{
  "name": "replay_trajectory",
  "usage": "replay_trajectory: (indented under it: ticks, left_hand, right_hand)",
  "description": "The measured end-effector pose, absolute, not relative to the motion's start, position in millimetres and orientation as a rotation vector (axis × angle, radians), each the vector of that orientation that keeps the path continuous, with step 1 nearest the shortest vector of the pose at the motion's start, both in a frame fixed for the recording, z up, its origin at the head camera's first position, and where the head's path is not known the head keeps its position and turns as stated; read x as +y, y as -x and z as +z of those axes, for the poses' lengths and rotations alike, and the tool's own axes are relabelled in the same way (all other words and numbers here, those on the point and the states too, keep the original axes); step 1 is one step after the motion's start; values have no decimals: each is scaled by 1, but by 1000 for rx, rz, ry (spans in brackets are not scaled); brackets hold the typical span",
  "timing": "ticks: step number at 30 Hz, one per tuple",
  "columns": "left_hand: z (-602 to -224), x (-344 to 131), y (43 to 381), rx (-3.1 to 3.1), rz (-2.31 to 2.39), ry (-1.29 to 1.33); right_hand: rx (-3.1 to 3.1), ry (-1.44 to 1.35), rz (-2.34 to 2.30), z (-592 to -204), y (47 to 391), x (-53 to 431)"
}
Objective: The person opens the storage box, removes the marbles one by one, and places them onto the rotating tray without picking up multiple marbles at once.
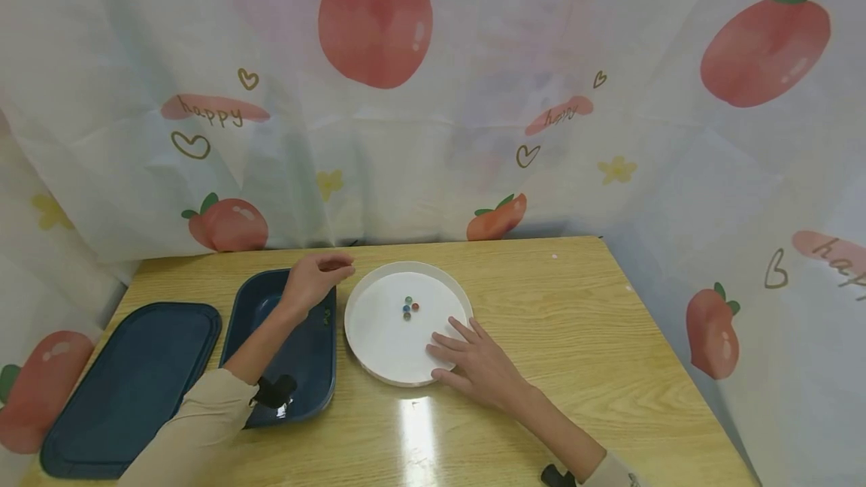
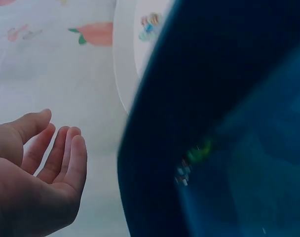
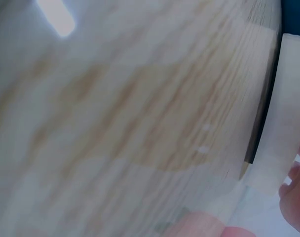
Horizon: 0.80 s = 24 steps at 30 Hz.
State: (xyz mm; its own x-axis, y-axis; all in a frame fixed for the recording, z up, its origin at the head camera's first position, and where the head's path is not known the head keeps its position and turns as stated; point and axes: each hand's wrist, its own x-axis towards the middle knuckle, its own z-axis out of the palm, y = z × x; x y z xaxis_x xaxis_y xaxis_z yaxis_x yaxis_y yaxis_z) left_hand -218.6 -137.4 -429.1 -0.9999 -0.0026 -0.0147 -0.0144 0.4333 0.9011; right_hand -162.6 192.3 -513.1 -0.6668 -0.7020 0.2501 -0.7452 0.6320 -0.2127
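My left hand (image 1: 314, 280) hovers over the far right part of a dark blue tub (image 1: 307, 370). In the left wrist view its fingers (image 2: 78, 158) bend loosely toward the thumb, with nothing visible between them. Small green and clear pieces, perhaps marbles, (image 2: 199, 152) lie inside the tub against its wall, blurred. Right of the tub stands a white round tray (image 1: 379, 337) with several small coloured marbles (image 1: 407, 308) clustered near its middle. My right hand (image 1: 476, 359) rests with spread fingers on the tray's near right rim. Only parts of that hand show in the right wrist view.
A dark blue lid (image 1: 135, 382) lies flat on the wooden table (image 1: 575, 322), left of the tub. A fruit-print curtain (image 1: 419, 156) hangs behind the table and at both sides.
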Motion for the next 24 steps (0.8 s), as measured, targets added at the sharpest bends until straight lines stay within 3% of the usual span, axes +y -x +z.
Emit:
replay_trajectory:
  ticks: [11, 24]
  left_hand:
    - [-444, -179, 209, 2639, 1579, 67]
    - [-470, -193, 216, 2604, 1527, 122]
  right_hand:
    - [-2699, -1201, 461, -514, 162, 192]
    - [-2678, -1204, 467, -515, 162, 192]
